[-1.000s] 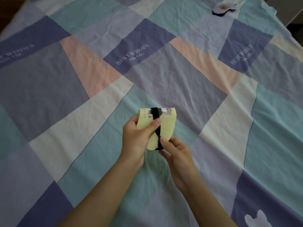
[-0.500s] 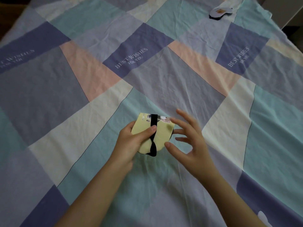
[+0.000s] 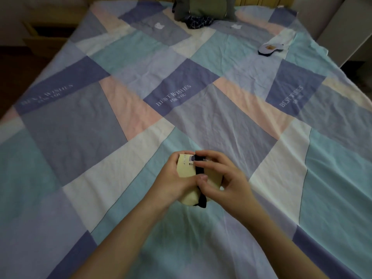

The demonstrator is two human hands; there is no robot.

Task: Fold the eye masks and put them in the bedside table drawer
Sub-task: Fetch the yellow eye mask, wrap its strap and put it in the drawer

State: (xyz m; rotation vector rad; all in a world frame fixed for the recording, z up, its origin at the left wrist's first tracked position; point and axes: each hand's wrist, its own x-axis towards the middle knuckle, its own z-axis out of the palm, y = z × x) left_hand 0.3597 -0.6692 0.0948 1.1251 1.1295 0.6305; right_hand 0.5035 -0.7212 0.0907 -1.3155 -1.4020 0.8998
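Both hands, left hand (image 3: 173,178) and right hand (image 3: 225,178), grip the folded yellow eye mask (image 3: 187,168); blue eye mask (image 3: 269,48) unfolded, nothing in the drawer (image 3: 50,31) yet, I'd judge.

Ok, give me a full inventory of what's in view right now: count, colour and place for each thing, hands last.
yellow eye mask: one, pale yellow with a black strap, folded, held in both hands above the near middle of the bed
blue eye mask: one, light blue with dark underside, lying flat far right on the bed
bedspread: one, patchwork of blue, teal, pink and white, covers the bed
grey bag: one, grey-green, far end of the bed
dark cloth: one, navy patterned, in front of the bag
wooden drawer: one, open, far left beside the bed
left hand: grips the mask's left side
right hand: pinches the strap
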